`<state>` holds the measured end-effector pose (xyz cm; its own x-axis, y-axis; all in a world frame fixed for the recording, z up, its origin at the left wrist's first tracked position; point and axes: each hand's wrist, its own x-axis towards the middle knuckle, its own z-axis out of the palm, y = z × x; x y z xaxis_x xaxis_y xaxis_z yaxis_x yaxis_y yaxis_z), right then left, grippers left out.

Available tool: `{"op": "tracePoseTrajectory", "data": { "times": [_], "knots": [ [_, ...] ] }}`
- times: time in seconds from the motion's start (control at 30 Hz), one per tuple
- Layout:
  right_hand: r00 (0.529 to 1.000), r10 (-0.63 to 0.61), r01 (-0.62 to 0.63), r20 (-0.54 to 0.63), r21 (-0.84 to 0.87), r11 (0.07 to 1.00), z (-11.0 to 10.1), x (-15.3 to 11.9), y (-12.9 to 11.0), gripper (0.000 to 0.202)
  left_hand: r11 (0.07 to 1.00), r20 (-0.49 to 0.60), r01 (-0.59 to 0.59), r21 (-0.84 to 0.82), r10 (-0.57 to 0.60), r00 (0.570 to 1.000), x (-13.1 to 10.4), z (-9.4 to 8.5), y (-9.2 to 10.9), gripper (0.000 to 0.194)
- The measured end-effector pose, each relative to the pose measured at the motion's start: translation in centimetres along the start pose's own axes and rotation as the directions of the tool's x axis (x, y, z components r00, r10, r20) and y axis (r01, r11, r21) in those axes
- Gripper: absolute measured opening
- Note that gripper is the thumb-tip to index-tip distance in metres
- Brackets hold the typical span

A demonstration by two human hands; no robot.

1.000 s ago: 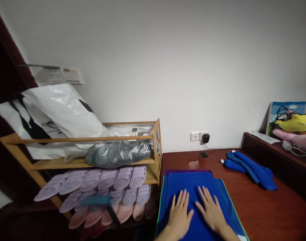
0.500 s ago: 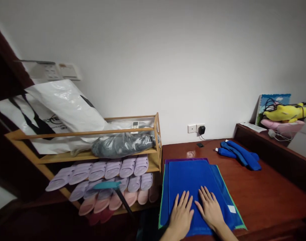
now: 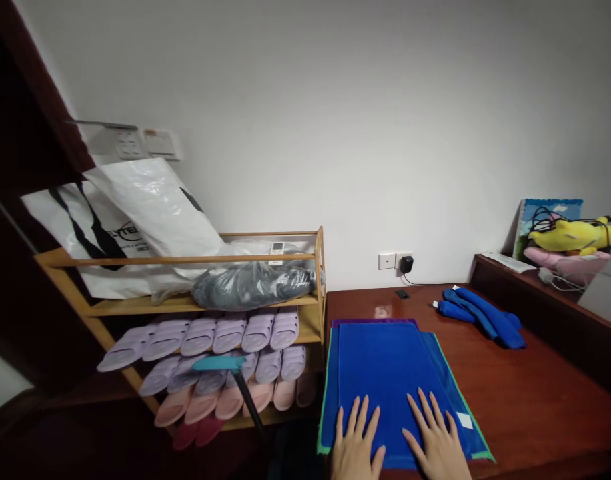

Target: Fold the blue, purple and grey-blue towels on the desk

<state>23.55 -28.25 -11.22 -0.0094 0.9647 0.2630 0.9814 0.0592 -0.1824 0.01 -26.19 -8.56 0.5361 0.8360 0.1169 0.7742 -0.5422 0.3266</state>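
Observation:
A stack of flat blue cloths point(image 3: 380, 367), with green and purple edges showing beneath, lies on the red-brown table point(image 3: 550, 400). My left hand point(image 3: 355, 440) rests palm down on the lower left part of the top cloth, fingers spread. To its right, my right hand point(image 3: 435, 433) lies on the same cloth, also with spread fingers, beside a white tag point(image 3: 464, 421). Neither hand grips anything. Farther back on the right are rolled or bunched blue cloths point(image 3: 480, 313), apart from the stack.
Left of the table stands a wooden rack point(image 3: 205, 305) with slippers point(image 3: 200, 337), white bags point(image 3: 150, 213) and a plastic-wrapped dark bundle point(image 3: 255, 285). A black plug point(image 3: 406, 264) sits in the wall. A raised ledge point(image 3: 545, 307) at right holds a yellow plush toy point(image 3: 575, 235).
Both hands have slid toward the near edge of the stack and the fingers are more spread. The whole view has shifted slightly.

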Motion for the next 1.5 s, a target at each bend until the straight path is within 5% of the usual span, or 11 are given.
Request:
{"op": "tracePoseTrajectory", "data": {
  "times": [0.23,0.63,0.87,1.27,1.37,1.5],
  "knots": [
    [1.000,-0.017,0.017,0.006,-0.004,1.000,0.6,4.2,0.4,0.064,0.999,-0.040,0.035,-0.016,-0.036,0.999,2.9,-1.6,-0.8,0.061],
    [0.998,-0.026,0.026,0.061,0.006,1.000,3.4,14.9,1.2,0.066,0.996,-0.068,0.091,0.026,-0.089,0.994,11.4,-2.1,-5.7,0.057],
    [0.998,-0.022,0.022,0.053,0.012,1.000,4.5,18.4,1.8,0.066,0.992,-0.050,0.122,0.025,-0.121,0.991,15.0,-2.6,-7.4,0.058],
    [0.991,-0.117,0.112,0.059,0.089,0.990,4.0,18.7,3.1,0.061,0.970,-0.036,0.231,0.080,-0.229,0.973,14.5,-2.0,-7.3,0.059],
    [0.989,-0.124,0.111,0.076,0.155,0.982,3.3,17.7,6.2,0.059,0.958,-0.069,0.256,0.132,-0.248,0.966,13.0,-1.5,-6.8,0.058],
    [0.992,0.027,-0.051,0.122,0.201,0.978,3.0,16.5,12.8,0.060,0.945,-0.163,0.268,0.189,-0.239,0.957,11.4,-0.5,-6.6,0.054]
  ]
}}
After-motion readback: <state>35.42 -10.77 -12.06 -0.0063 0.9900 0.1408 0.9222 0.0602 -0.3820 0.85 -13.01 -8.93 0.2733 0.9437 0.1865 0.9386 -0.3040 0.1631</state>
